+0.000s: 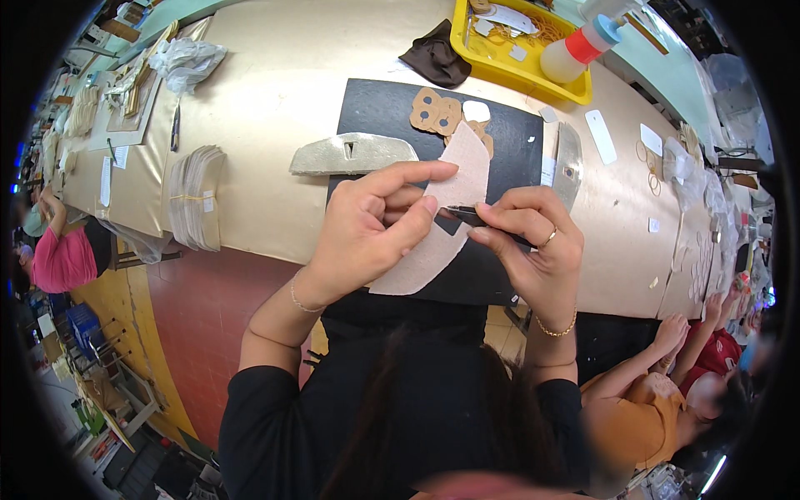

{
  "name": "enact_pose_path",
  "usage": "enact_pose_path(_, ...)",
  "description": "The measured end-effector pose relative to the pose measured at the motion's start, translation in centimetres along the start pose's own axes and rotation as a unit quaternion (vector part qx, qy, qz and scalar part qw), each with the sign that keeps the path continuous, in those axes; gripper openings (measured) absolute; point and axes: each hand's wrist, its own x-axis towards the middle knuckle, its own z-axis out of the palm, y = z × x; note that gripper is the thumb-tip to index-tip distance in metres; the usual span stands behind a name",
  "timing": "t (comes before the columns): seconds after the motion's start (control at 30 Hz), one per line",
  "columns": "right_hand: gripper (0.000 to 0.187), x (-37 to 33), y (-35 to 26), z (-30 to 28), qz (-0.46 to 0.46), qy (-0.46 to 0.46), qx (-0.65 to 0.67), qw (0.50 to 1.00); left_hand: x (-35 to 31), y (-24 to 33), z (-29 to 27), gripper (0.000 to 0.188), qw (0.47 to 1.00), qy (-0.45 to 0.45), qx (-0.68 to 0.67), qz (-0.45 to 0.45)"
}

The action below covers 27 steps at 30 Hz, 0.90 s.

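Observation:
Between my hands is a curved, pale pinkish flat piece (pixel 468 158), fabric or leather, held above a black mat (pixel 367 108). My left hand (pixel 375 221) grips it at its left edge, thumb and fingers closed near its middle. In the fingers of my right hand (pixel 537 233) is a small dark pointed tool (pixel 462 215), its tip at the piece near my left thumb; its exact kind is unclear. A dark rectangular opening shows in the piece below the tip. Brown cut-out pieces (pixel 435 112) with round holes lie on the mat, partly hidden by the pale piece.
Metal blocks (pixel 354 155) (pixel 568 167) flank the mat. A yellow tray (pixel 521 71) beyond it holds rubber bands and a white bottle (pixel 579 52). A banded stack of pale pieces (pixel 196 198) stands left. Other people (pixel 67 250) (pixel 658 400) sit on both sides.

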Motion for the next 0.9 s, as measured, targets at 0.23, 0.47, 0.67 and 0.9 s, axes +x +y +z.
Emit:
enact_pose_path(0.23, 0.028, 0.12, 0.02, -0.09, -0.014, -0.008, -0.010, 1.000, 0.09, 0.18, 0.00, 0.033, 1.000, -0.011, 0.002, -0.001)
enact_pose_path(0.47, 0.029, 0.09, -0.18, -0.19, -0.007, -0.009, -0.008, 1.000, 0.06, 0.08, -0.24, 0.033, 1.000, -0.024, -0.003, -0.005)
enact_pose_path(0.67, 0.029, 0.17, -0.31, -0.26, -0.011, -0.012, -0.016, 1.000, 0.07, -0.01, 0.17, 0.033, 1.000, -0.016, -0.011, 0.010)
enact_pose_path(0.9, 0.027, 0.31, -0.27, -0.66, -0.006, -0.030, 0.000, 1.000, 0.02, 0.82, -0.69, 0.033, 0.997, -0.063, 0.026, -0.038)
